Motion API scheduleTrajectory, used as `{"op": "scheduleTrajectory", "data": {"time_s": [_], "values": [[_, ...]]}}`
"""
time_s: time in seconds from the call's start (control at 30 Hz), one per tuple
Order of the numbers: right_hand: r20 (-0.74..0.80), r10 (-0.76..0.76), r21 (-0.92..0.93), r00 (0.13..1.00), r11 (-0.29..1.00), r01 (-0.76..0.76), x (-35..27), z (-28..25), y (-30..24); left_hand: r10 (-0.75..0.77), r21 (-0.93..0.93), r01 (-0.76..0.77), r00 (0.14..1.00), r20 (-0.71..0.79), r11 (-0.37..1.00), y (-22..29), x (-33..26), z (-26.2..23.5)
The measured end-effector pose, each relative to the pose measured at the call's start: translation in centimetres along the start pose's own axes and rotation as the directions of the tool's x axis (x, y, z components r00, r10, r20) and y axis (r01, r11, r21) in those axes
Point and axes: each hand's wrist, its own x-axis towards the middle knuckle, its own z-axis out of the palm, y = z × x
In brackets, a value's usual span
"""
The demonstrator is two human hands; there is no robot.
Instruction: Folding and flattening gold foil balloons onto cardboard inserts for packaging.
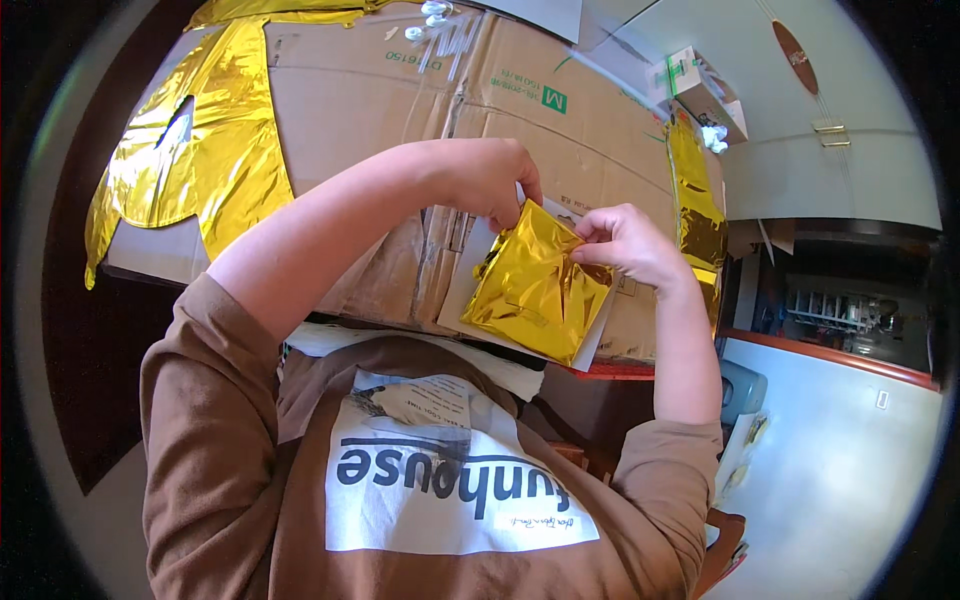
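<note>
A folded packet of shiny gold foil [535, 290] lies over a white card [458, 300] near the front of the cardboard. My left hand [490, 180] bends over the packet's far corner, fingertips pinched on the foil. At the right-hand far edge, my right hand [630, 245] pinches the foil between thumb and fingers, and creases run out from that grip. The white card shows along the left and right sides of the packet.
Flattened brown cardboard [380, 100] covers the table. A large flat gold foil shape [225, 130] with cut-outs spreads at the left. More gold foil [695, 200] lies along the right edge, near a small open carton [705, 95]. White crumpled bits [435, 15] sit at the far edge.
</note>
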Motion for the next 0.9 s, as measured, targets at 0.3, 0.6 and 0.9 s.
{"op": "scheduleTrajectory", "data": {"time_s": [0.3,0.6,0.9], "values": [[0.010,-0.014,0.099,1.000,0.995,0.013,0.0,-0.2,0.5,-0.070,0.015,0.070,0.998,0.000,0.997,0.4,-0.3,1.0],[0.023,-0.011,0.078,1.000,0.997,0.009,-0.1,-0.3,0.8,-0.055,-0.048,0.052,0.997,-0.063,0.998,0.1,-0.3,1.7],[0.056,0.008,0.137,0.998,0.990,-0.015,0.1,-0.3,1.0,-0.073,-0.127,0.057,0.989,-0.126,0.990,-0.3,-0.6,2.6]]}}
